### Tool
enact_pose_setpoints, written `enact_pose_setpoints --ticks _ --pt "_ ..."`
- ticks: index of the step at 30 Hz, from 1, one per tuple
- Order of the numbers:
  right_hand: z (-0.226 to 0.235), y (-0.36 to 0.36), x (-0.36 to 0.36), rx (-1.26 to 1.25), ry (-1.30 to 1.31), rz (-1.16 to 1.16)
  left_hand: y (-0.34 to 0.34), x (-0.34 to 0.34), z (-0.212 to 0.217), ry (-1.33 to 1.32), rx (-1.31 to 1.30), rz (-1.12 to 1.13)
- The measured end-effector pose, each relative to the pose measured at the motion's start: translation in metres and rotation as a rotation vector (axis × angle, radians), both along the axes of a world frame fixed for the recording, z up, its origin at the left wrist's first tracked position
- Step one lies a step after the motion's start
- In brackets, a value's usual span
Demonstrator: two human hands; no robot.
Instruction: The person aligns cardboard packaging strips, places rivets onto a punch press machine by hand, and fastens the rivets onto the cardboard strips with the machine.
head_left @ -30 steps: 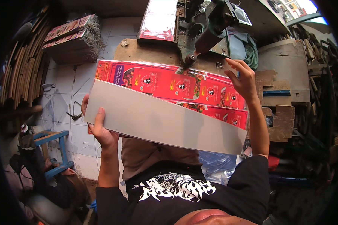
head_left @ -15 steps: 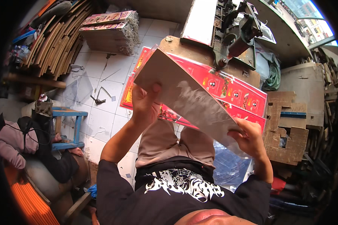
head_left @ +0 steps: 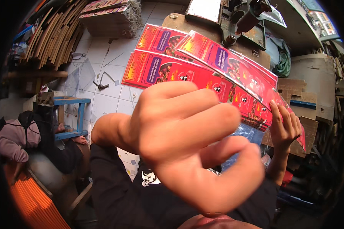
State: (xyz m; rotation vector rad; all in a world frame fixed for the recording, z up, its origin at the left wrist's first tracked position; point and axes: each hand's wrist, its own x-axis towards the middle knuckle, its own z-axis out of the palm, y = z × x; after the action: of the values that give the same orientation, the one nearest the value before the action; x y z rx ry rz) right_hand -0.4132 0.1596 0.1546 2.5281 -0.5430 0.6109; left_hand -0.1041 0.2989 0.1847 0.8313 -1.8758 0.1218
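Observation:
My left hand (head_left: 187,133) is raised close to the head camera, its fingers curled and the thumb bent round against the index finger. Nothing shows in it; the inside of the palm is hidden. At the right, my right hand (head_left: 285,124) grips the end of a long red printed panel (head_left: 227,63) with its picture side up and a glossy clear cover. This panel lies aslant on top of several similar red panels (head_left: 141,70) stacked on the bench.
A metal press (head_left: 252,21) stands at the bench's (head_left: 176,21) far side. Cut brown boards (head_left: 305,133) lie at right. At left are a blue stool (head_left: 80,114), a bundled stack (head_left: 107,23), leaning wooden strips (head_left: 53,38) and a seated person (head_left: 23,137).
The panel has turned from its grey back to its red printed side and come down onto the stack. My left hand has let go and risen toward the camera; my right hand still grips it.

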Motion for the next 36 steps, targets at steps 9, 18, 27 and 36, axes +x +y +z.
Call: enact_pose_setpoints --ticks 9,18,27,36 --pt "0.005 0.008 -0.004 0.065 -0.024 0.027 -0.008 -0.012 0.000 -0.079 -0.024 -0.090" --pt "-0.002 0.013 -0.014 0.674 -0.132 -0.120 -0.071 0.031 -0.033 0.020 -0.332 -0.102" --pt "-0.066 0.020 -0.018 1.432 -0.454 -0.221 -0.137 0.050 -0.101 0.288 0.769 0.275" --pt "-0.090 0.002 -0.024 1.497 -0.600 -0.240 -0.184 0.044 -0.132 0.508 1.191 0.149"
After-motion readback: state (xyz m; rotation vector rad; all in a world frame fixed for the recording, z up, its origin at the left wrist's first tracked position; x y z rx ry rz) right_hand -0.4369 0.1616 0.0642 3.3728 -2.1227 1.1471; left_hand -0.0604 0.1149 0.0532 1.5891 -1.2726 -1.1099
